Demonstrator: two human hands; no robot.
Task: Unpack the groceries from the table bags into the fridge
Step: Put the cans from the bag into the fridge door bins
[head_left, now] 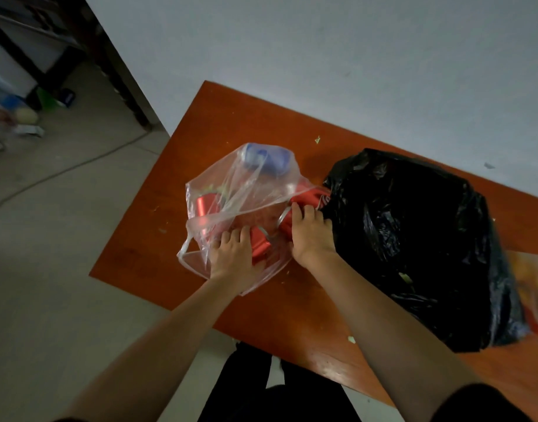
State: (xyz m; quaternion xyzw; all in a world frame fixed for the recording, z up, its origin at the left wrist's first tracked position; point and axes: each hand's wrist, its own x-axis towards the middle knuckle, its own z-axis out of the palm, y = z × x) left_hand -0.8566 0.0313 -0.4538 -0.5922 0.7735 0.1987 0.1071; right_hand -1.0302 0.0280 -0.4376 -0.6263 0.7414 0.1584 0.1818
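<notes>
- Groceries sit under the fingers (298, 213): the right hand (310, 239) curls over a red can (307, 196), and the left hand (231, 254) clamps a second can (260, 246).
- Both cans lie inside the clear bag (240, 184) at mid-worktop (231, 117), with a blue tub (267, 158) at its 12 o'clock.
- A black bag (413, 239) at 3 o'clock looks full and no fridge is visible, so unpacking seems barely begun.

The see-through plastic bag (231, 184) is basically colourless, with shiny red metal cans (205, 205) and a blue-topped tub (266, 159) showing through. One can has white lettering. The glossy black plastic bag (413, 239) is plain, with no print. The flat wooden table (246, 117) is reddish-orange and the painted wall (322, 56) pale grey-white.
</notes>
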